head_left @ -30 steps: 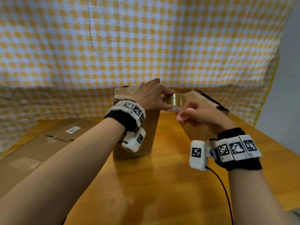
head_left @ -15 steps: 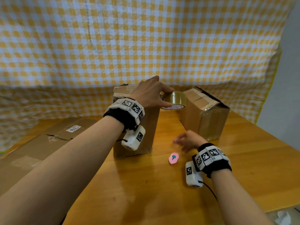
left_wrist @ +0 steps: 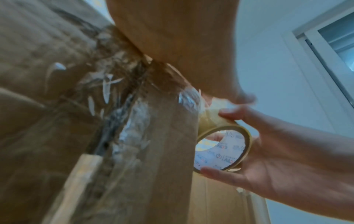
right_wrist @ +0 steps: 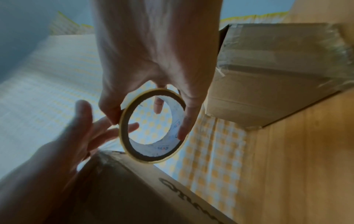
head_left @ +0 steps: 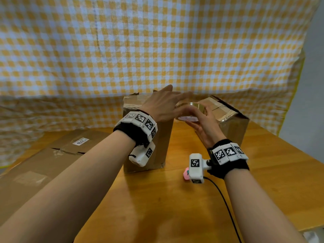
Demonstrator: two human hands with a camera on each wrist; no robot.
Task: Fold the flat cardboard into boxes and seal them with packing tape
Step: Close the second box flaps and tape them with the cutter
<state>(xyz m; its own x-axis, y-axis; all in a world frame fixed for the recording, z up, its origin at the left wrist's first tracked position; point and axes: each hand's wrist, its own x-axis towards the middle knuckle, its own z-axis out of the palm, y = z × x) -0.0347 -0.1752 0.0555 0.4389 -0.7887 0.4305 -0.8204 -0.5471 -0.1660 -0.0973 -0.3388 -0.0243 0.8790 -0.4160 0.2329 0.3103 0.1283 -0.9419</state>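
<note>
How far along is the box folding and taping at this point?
Done: the left box and right box stand folded, tops taped. In hand: the right hand grips the tape roll; the left hand is open. Left: flat cardboard lies unfolded on the table.

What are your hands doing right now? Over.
Right hand grips tape roll. Left hand open, fingers beside the roll, above the tall box. Pink cutter on table, out of the way.

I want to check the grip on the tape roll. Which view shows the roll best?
The right wrist view: the whole ring of the tape roll shows, the right hand gripping its rim. The left wrist view shows it partly behind a box. The head view shows it blurred between both hands.
</note>
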